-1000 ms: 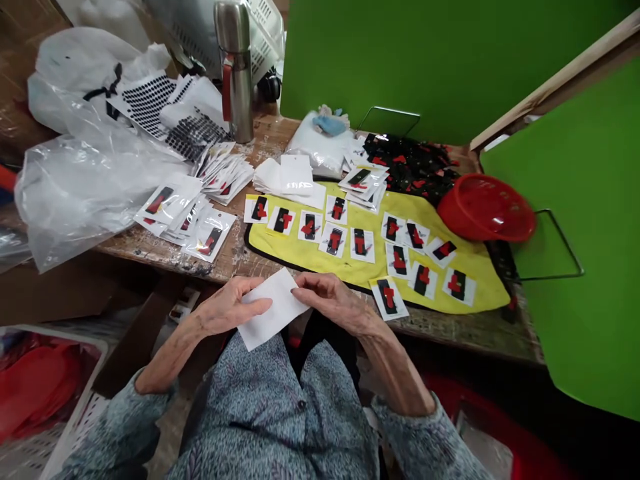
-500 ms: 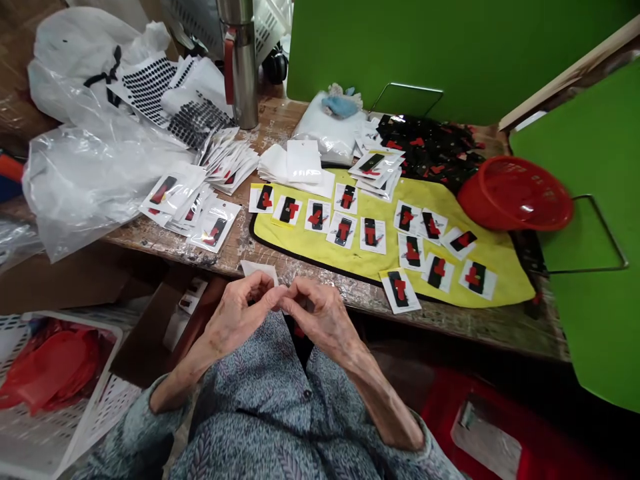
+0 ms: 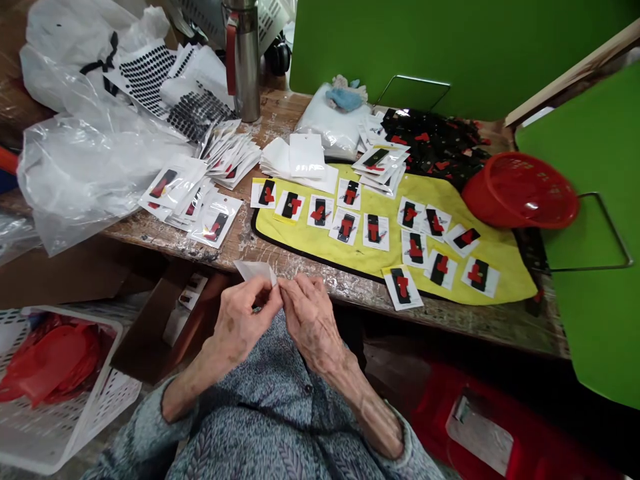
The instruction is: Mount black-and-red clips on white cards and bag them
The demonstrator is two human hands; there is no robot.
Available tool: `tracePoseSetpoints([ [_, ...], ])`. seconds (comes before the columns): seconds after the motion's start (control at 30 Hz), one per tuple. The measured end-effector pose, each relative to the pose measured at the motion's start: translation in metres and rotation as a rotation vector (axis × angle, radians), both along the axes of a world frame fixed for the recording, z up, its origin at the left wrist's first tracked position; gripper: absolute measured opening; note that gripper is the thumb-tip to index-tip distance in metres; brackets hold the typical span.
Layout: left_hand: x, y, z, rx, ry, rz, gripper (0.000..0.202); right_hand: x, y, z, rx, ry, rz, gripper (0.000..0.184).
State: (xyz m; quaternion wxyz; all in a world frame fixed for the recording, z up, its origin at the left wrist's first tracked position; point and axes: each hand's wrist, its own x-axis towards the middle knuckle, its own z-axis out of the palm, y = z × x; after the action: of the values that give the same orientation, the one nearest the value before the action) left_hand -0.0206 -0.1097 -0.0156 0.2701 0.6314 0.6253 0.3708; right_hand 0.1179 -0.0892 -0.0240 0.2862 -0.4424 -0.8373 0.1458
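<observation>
Just off the table's front edge, my left hand [image 3: 246, 319] is closed in a pinch on a small white bag [image 3: 256, 270], which sticks out beyond the fingertips. My right hand [image 3: 311, 319] meets it fingertip to fingertip, its fingers bent and pressed together at the bag's right edge. The right thumb is mostly hidden. Whether anything lies inside the bag cannot be made out. On the yellow mat [image 3: 325, 248] past my hands lie several white cards [image 3: 376, 231], each carrying a black strip and a red piece.
Filled packets [image 3: 216, 220] pile up on the left, near clear plastic sheeting [image 3: 100, 180] and a steel flask [image 3: 247, 73]. Blank white bags [image 3: 307, 157] lie at the mat's back edge. A red basket [image 3: 520, 193] stands right, beside black and red pieces [image 3: 435, 143]. Green boards [image 3: 450, 47] border the table.
My right hand has turned so its back faces up, its fingers lying flatter together. The white bag now shows more above my left fingers. The view has shifted slightly.
</observation>
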Motion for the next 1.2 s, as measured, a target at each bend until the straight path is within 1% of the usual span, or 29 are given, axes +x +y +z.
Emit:
tracePoseSetpoints([
  [0.07,0.001,0.001,0.001,-0.058,-0.011,-0.022,0.026,-0.003,-0.002,-0.002,0.111,-0.064,-0.02,0.027],
  [0.1,0.001,0.001,0.001,-0.048,0.018,-0.026,0.028,-0.004,-0.002,-0.003,0.151,-0.082,-0.033,0.027],
  [0.2,0.004,0.001,0.001,0.093,0.202,0.021,0.031,-0.005,-0.004,-0.003,0.232,-0.068,-0.045,0.027],
  [0.27,0.007,-0.001,0.001,0.167,0.289,0.055,0.03,-0.007,-0.006,-0.005,0.232,-0.029,-0.057,0.025],
  [0.33,0.01,-0.002,0.001,0.213,0.331,0.075,0.03,-0.008,-0.007,-0.008,0.213,0.006,-0.092,0.024],
  [0.43,0.012,-0.004,0.001,0.236,0.355,0.094,0.03,-0.009,-0.007,-0.013,0.239,0.027,-0.16,0.02],
  [0.53,0.013,-0.005,0.002,0.235,0.346,0.094,0.029,-0.008,-0.002,-0.015,0.268,0.046,-0.249,0.022],
  [0.57,0.014,-0.005,0.002,0.239,0.327,0.095,0.029,-0.008,-0.001,-0.013,0.234,0.067,-0.276,0.021],
  [0.6,0.015,-0.006,0.002,0.245,0.301,0.096,0.029,-0.008,0.0,-0.011,0.162,0.107,-0.297,0.019],
  [0.63,0.017,-0.007,0.002,0.248,0.27,0.095,0.029,-0.008,0.001,-0.009,0.053,0.172,-0.304,0.014],
  [0.67,0.019,-0.008,0.002,0.247,0.234,0.096,0.029,-0.008,0.001,-0.006,-0.086,0.262,-0.298,0.01],
  [0.73,0.023,-0.011,0.001,0.223,0.134,0.091,0.028,-0.007,0.002,-0.001,-0.387,0.474,-0.243,0.012],
  [0.77,0.024,-0.012,0.0,0.183,0.054,0.078,0.026,-0.005,0.003,0.001,-0.489,0.57,-0.207,0.013],
  [0.8,0.024,-0.012,0.0,0.108,-0.058,0.055,0.023,-0.002,0.005,0.002,-0.533,0.641,-0.177,0.012],
  [0.83,0.021,-0.012,-0.001,0.0,-0.206,0.027,0.022,0.002,0.007,0.004,-0.517,0.681,-0.152,0.01],
  [0.87,0.016,-0.011,-0.002,-0.136,-0.379,-0.009,0.027,0.008,0.01,0.006,-0.458,0.689,-0.126,0.009],
  [0.9,0.009,-0.008,-0.003,-0.291,-0.565,-0.049,0.037,0.015,0.013,0.007,-0.384,0.668,-0.092,0.01],
  [0.93,0.001,-0.004,-0.004,-0.437,-0.75,-0.076,0.052,0.022,0.017,0.01,-0.318,0.626,-0.04,0.012],
  [0.97,-0.007,0.001,-0.005,-0.559,-0.9,-0.094,0.063,0.03,0.02,0.012,-0.278,0.568,0.031,0.015],
  [1.0,-0.016,0.006,-0.007,-0.634,-1.015,-0.097,0.07,0.036,0.022,0.015,-0.262,0.504,0.113,0.019],
  [1.03,-0.022,0.011,-0.009,-0.692,-1.088,-0.097,0.071,0.042,0.024,0.017,-0.261,0.446,0.188,0.022],
  [1.07,-0.027,0.014,-0.011,-0.735,-1.121,-0.08,0.064,0.045,0.025,0.019,-0.275,0.402,0.241,0.024],
  [1.1,-0.03,0.017,-0.014,-0.76,-1.128,-0.063,0.056,0.047,0.025,0.02,-0.3,0.385,0.256,0.024],
  [1.13,-0.03,0.019,-0.016,-0.765,-1.114,-0.045,0.048,0.048,0.023,0.02,-0.347,0.402,0.225,0.025],
  [1.17,-0.029,0.02,-0.018,-0.749,-1.094,-0.024,0.041,0.047,0.021,0.019,-0.432,0.45,0.164,0.027],
  [1.2,-0.027,0.019,-0.019,-0.715,-1.076,-0.004,0.038,0.045,0.018,0.017,-0.551,0.528,0.087,0.029],
])
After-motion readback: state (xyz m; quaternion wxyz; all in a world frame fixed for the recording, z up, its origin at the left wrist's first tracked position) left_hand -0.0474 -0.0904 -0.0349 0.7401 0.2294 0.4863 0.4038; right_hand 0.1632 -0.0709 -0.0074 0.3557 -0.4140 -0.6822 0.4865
